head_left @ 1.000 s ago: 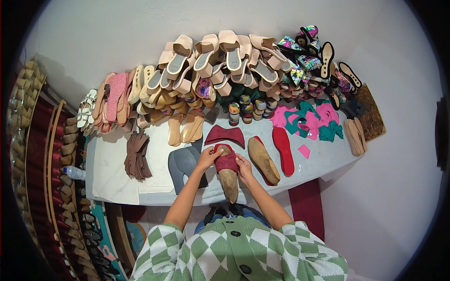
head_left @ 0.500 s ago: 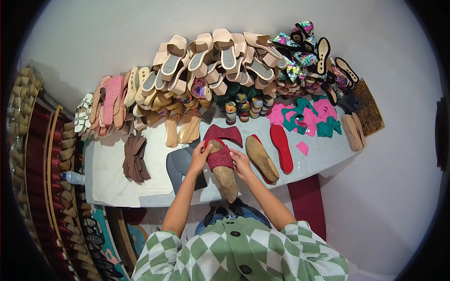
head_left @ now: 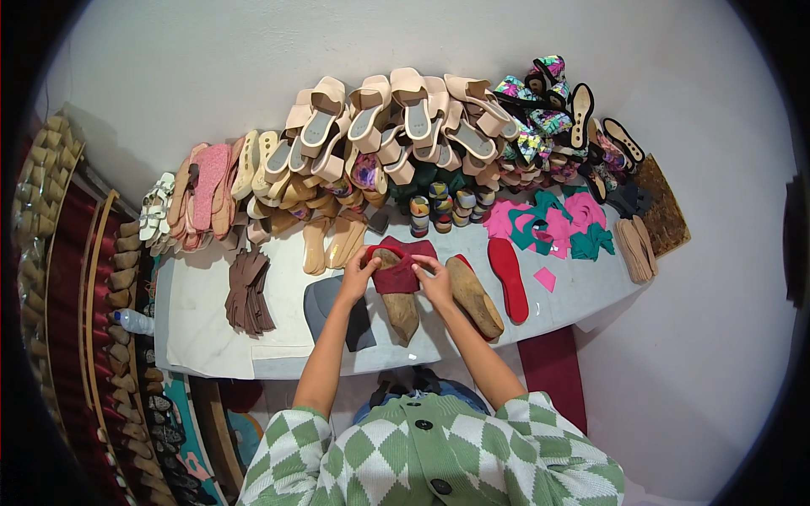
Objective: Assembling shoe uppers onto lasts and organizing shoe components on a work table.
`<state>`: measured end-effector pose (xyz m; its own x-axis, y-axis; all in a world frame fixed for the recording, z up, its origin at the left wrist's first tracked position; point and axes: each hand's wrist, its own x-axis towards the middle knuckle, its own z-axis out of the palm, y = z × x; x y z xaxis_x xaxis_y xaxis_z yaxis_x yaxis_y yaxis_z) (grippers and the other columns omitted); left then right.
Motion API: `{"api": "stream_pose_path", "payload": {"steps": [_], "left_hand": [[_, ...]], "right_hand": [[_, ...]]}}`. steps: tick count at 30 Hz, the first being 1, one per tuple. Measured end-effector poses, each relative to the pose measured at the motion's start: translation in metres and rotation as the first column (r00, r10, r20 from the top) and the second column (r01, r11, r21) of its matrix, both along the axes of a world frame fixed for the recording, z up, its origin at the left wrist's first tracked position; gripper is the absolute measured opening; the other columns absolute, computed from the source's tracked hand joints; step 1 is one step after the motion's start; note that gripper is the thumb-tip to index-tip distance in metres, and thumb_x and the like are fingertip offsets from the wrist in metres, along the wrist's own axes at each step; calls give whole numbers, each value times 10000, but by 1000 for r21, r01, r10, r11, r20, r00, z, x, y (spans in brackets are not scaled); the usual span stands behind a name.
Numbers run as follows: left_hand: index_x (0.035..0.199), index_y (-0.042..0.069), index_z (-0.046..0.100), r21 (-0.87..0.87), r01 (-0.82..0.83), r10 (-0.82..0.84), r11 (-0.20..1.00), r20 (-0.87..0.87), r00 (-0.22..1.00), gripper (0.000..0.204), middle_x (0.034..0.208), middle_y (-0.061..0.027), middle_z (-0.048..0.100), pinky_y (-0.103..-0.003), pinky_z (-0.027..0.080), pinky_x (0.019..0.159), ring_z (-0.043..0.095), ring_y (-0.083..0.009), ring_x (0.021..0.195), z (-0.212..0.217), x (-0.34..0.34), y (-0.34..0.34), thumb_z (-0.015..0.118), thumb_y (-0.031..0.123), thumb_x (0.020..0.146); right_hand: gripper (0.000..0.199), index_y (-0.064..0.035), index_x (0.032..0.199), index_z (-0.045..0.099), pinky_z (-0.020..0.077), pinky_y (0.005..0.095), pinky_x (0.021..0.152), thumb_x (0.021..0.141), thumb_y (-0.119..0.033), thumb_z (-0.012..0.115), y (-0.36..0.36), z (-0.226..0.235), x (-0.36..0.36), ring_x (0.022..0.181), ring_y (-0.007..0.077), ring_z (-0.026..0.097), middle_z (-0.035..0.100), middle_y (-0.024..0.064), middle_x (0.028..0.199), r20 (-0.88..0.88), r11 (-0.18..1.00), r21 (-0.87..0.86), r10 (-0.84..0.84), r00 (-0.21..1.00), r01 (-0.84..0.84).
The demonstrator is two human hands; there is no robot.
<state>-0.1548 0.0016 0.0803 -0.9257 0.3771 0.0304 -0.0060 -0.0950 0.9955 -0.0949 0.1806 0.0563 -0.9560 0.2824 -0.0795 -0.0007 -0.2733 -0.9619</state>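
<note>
Near the table's front edge, a wooden shoe last (head_left: 400,314) points its narrow heel end toward me. A dark red shoe upper strap (head_left: 400,280) lies across its front part, and a red edge shows around the toe. My left hand (head_left: 359,275) pinches the strap's left side, and my right hand (head_left: 434,280) pinches its right side; both sets of fingers are closed. Another dark red upper piece lies partly hidden behind them. Right of my right hand rests a second wooden last (head_left: 474,297) with red along its edge, then a flat red insole (head_left: 508,280).
Stacked beige heeled sandals (head_left: 413,110) fill the table's back. Pink and teal cut pieces (head_left: 553,221) lie at the right. Brown strips (head_left: 250,291) and dark grey sheets (head_left: 337,312) lie left. A rack of lasts (head_left: 123,278) stands far left, near a water bottle (head_left: 135,321).
Both hands and the last have moved slightly away from me, now covering part of the dark red piece behind. The strap stays between my fingers.
</note>
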Motion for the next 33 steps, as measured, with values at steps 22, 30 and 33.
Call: {"api": "stream_pose_path", "payload": {"steps": [22, 30, 33], "left_hand": [[1029, 17, 542, -167, -178, 150, 970, -166, 975, 290, 864, -36, 586, -250, 422, 757, 530, -109, 806, -5, 3, 9, 596, 232, 842], [1060, 20, 519, -93, -28, 14, 995, -156, 988, 328, 917, -20, 565, -256, 409, 779, 511, -106, 844, 2, 4, 12, 584, 270, 858], [1062, 18, 518, -70, -2, -6, 998, -125, 992, 328, 925, -25, 564, -253, 408, 788, 513, -106, 857, 5, 3, 12, 584, 268, 860]], "right_hand": [[177, 0, 861, 600, 415, 257, 767, 855, -175, 581, 3, 12, 49, 782, 105, 532, 593, 26, 810, -22, 949, 285, 151, 988, -138], [131, -10, 825, 597, 436, 253, 700, 824, -142, 602, 30, 11, 30, 731, 113, 554, 591, 39, 753, -176, 885, 450, -46, 983, 122], [150, -6, 834, 590, 417, 245, 714, 842, -156, 593, 29, 7, 25, 735, 92, 506, 570, 12, 758, -161, 878, 467, -34, 986, 106]]}}
